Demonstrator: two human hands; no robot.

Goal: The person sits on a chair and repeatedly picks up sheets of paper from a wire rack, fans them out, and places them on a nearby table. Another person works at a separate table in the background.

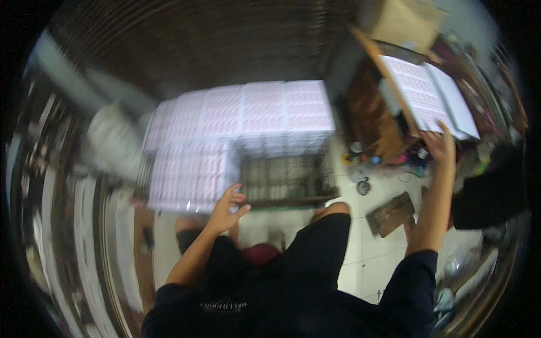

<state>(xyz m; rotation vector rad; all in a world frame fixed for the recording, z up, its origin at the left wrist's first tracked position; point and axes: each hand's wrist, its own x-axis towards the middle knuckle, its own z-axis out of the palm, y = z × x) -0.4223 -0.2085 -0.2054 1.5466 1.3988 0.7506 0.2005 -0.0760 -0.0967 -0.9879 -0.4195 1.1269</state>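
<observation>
- Below me, taking the wire crate (284, 179) as landmark: a dark, boxy metal grid with open mesh sides, standing on the floor straight ahead of my knees.
- Sheet stacks (248, 118) lie on top of the crate and spread to its left: flat, glossy, pale pink-white rectangles printed in fine rows, set edge to edge in tiles. Print is too blurred to make out.
- My left hand (226, 207) hangs just left of the crate's front corner, at the near edge of the lower left sheets. Fingers are loosely curled and part open, gripping nothing that I can see; whether the fingertips touch the sheet edge I cannot tell.
- My right hand (441, 147) is well to the right of the crate, raised to a separate pile of the same printed sheets (428, 96) on a wooden bench (376, 59). Fingers lie on the pile's near edge; the grip itself is hidden behind the hand.
- Cardboard box (406, 22), plain brown, sits beyond that pile.
- Floor right of the crate: white tiles (375, 262), with a flat brown slab (390, 213) and small clutter, blurred.
- Left of the crate everything smears into streaks; the fisheye rim cuts the room off.
</observation>
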